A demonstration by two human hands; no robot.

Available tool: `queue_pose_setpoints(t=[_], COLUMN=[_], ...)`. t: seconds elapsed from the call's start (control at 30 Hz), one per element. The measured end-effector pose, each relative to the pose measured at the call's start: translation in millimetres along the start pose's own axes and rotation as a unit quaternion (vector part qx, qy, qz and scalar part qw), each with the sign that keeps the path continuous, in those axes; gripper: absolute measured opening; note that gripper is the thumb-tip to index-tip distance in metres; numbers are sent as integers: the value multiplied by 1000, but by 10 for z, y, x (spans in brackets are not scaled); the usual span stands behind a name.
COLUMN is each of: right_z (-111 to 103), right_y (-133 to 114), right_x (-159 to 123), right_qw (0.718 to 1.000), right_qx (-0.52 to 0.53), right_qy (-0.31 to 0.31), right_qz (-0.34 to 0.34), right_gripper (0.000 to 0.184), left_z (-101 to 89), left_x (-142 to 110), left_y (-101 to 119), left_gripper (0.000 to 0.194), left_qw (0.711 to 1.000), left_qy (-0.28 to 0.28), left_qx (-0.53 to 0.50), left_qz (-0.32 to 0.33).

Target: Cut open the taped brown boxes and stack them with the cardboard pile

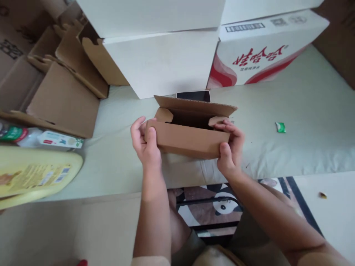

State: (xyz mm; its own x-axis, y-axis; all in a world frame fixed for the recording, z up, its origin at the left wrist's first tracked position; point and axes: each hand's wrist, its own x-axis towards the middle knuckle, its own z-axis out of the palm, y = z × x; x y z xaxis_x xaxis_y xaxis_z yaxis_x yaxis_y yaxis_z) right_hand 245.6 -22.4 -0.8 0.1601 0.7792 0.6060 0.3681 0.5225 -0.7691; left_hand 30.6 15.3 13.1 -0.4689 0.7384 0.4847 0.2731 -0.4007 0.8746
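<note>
Pale green cloth [257, 151] beneath a brown cardboard box [188, 140] gripped at both ends

Leftmost, from what I can see, a pale yellow plastic jug [36, 171] lies near a green-labelled bottle [13, 133] and a small printed carton [61, 140], with larger cut-open cardboard cartons [66, 98] behind them. Next comes the person's left hand [148, 142], closed around the box's left end, thumb on the front panel. The box sits squarely between the hands, its long axis running crosswise from one to the other, so neither is nearer. Its far panel stands raised behind the opening; I can't tell whether its base touches the cloth. White boxes [166, 61] rise beyond. The right hand [230, 147] clasps the other end, fingers by the inner end flap [217, 120]. Farther right are a red-lettered white box [260, 59] and a small green packet [280, 127].
</note>
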Motion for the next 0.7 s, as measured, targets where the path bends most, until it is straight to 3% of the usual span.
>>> queue_pose_setpoints(t=[0.13,0.3,0.7], right_z=[-106,-187,-246], right_y=[57,161,232], right_x=[44,117,123], right_qw=[999,995,991], right_qx=[-6,42,23], right_qy=[-13,-62,-98], right_qz=[51,69,92], right_gripper=[49,71,86], left_z=[18,10,-16], left_x=[-18,-33,-41], left_y=[-53,-109,-124], left_gripper=[47,44,50], left_qw=[999,999,998], left_qy=[-25,-29,-39], left_qx=[30,7,36], left_qz=[34,25,16])
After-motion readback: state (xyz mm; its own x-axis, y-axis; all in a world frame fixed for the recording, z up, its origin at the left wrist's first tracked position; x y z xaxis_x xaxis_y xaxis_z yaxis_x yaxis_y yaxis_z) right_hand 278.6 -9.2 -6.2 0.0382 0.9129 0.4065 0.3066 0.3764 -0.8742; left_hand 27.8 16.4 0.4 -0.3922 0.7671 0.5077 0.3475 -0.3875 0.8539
